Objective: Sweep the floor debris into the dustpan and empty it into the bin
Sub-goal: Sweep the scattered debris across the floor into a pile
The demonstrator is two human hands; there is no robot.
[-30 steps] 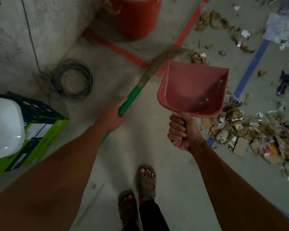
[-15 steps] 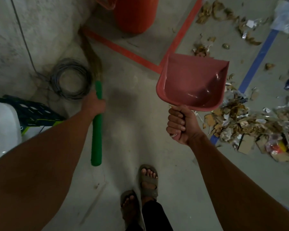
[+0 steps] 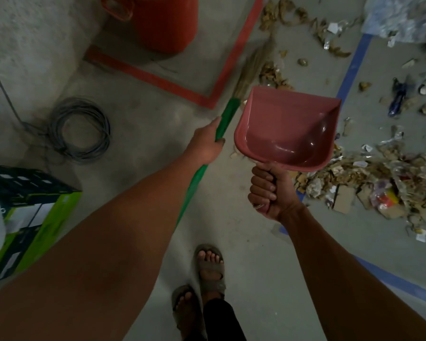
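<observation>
My right hand [image 3: 268,190] grips the handle of a pink dustpan [image 3: 285,129], held up off the floor with nothing in it. My left hand [image 3: 205,143] grips the green handle of a broom [image 3: 228,114]. Its straw bristles [image 3: 252,64] point up and right, towards scattered debris. A big heap of torn cardboard, paper and wrappers [image 3: 369,178] lies on the floor right of the dustpan. More scraps [image 3: 303,23] trail across the top. An orange bin [image 3: 165,20] stands at the top, inside a red tape corner.
A coil of grey cable [image 3: 78,129] lies by the wall on the left. A green and black box [image 3: 32,207] with a white object on it sits at the left edge. Blue tape lines [image 3: 352,67] cross the floor. My sandalled feet [image 3: 202,284] are below.
The broom has swung from the left, near the cable coil, back to the right so its bristles now point beside the dustpan. The dustpan stayed raised in my right hand.
</observation>
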